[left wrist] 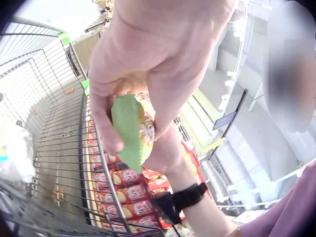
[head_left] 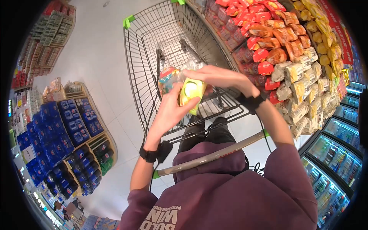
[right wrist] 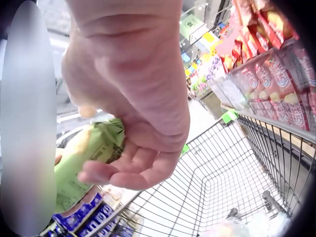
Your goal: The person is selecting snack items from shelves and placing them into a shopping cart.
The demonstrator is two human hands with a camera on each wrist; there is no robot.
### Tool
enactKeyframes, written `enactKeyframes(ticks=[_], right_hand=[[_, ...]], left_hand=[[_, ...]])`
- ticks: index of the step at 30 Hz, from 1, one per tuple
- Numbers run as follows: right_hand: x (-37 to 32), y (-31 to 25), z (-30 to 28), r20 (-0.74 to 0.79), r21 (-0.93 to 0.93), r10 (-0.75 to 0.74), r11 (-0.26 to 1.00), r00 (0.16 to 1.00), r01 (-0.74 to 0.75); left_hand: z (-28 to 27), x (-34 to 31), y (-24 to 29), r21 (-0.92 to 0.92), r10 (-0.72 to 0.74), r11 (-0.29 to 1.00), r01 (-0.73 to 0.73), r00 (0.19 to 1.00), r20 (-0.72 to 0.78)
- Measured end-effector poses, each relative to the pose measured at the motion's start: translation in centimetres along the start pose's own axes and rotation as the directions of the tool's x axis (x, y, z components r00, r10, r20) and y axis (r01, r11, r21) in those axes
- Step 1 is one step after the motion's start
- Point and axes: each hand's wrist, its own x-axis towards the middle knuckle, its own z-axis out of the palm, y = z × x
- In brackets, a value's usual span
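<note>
In the head view, a light green snack packet (head_left: 193,92) is held over the shopping cart (head_left: 132,69). My left hand (head_left: 168,109) grips it from the side, thumb across its front. From the left wrist, the packet (left wrist: 129,131) shows a plain green back and a printed yellow edge between thumb and fingers. My right hand (head_left: 216,78) is at the packet's upper end. In the right wrist view, its fingers (right wrist: 136,173) curl around the packet's dark green crimped end (right wrist: 111,131); part of that contact is hidden behind the hand.
A red and blue package (head_left: 167,78) in clear wrap lies in the cart beneath the hands. The cart handle (head_left: 214,153) crosses in front of the body. Snack bags (head_left: 276,42) fill the shelf on the right, near the cart. Blue drink packs (head_left: 46,126) stand stacked on the left.
</note>
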Motion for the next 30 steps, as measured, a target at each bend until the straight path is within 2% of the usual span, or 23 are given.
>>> enactKeyframes(ticks=[2,4,6,7,9,10,11,14,15,16,17,19,22,24,26,27,30], right_hand=[[-3.5,0.1,0.6,-0.154,0.061,-0.123,0.989,0.980,0.134],[-7.7,1.3,1.1,-0.282,-0.230,-0.361,0.925,0.889,0.303],[-11.4,2.3,1.6,-0.259,-0.009,-0.305,0.950,0.916,0.314],[-13.1,2.9,1.8,-0.262,0.058,-0.325,0.934,0.909,0.351],[-16.4,3.9,2.2,-0.359,0.104,-0.335,0.913,0.871,0.394],[-17.9,4.5,2.4,-0.424,0.122,-0.361,0.886,0.831,0.447],[-19.6,4.6,2.2,-0.456,0.070,-0.331,0.912,0.826,0.404],[-23.0,6.2,3.3,-0.627,0.077,-0.381,0.838,0.679,0.541],[-24.7,5.9,3.7,-0.625,0.164,-0.306,0.848,0.718,0.504],[-25.9,5.9,3.9,-0.603,0.201,-0.319,0.826,0.731,0.527],[-26.5,6.0,4.4,-0.638,0.140,-0.343,0.829,0.689,0.542],[-27.3,6.5,5.3,-0.688,0.013,-0.369,0.854,0.624,0.520],[-28.6,7.6,5.6,-0.823,0.159,-0.277,0.726,0.495,0.669],[-30.3,8.2,4.7,-0.872,0.169,-0.215,0.711,0.440,0.683],[-32.1,8.7,3.8,-0.906,0.189,-0.154,0.688,0.395,0.701],[-32.9,9.4,3.5,-0.917,0.132,-0.169,0.726,0.362,0.675],[-35.6,11.1,2.9,-0.947,-0.030,-0.165,0.901,0.276,0.434]], left_hand=[[1.3,-1.0,0.9,-0.207,0.043,0.977,-0.051,0.998,-0.043],[2.0,-2.4,2.8,-0.214,0.048,0.976,-0.035,0.997,0.055],[3.2,-3.4,4.7,-0.125,0.097,0.988,-0.086,0.991,0.090],[4.0,-3.9,6.1,-0.069,0.106,0.993,-0.100,0.990,0.089],[5.5,-4.1,7.5,0.062,0.172,0.982,-0.177,0.982,0.076],[6.3,-4.1,8.7,0.011,0.178,0.984,-0.179,0.982,0.057],[7.1,-4.1,10.0,-0.041,0.181,0.983,-0.179,0.983,0.041],[10.3,-3.4,12.4,-0.275,0.234,0.933,-0.234,0.972,-0.030],[11.9,-3.3,13.6,-0.365,0.217,0.903,-0.225,0.974,-0.063],[13.4,-3.2,14.6,-0.452,0.197,0.865,-0.219,0.976,-0.095],[14.8,-3.0,15.1,-0.499,0.214,0.835,-0.233,0.972,-0.096],[17.8,-2.9,16.8,-0.520,0.221,0.817,-0.249,0.968,-0.116],[21.0,-2.4,18.3,-0.477,0.306,0.816,-0.328,0.944,-0.125],[22.3,-2.1,18.8,-0.414,0.399,0.819,-0.397,0.913,-0.087],[24.0,-2.3,19.4,-0.426,0.380,0.836,-0.345,0.925,-0.004],[24.9,-2.4,19.8,-0.432,0.376,0.839,-0.332,0.926,0.020],[27.4,-2.3,20.4,-0.437,0.387,0.838,-0.326,0.920,0.056]])
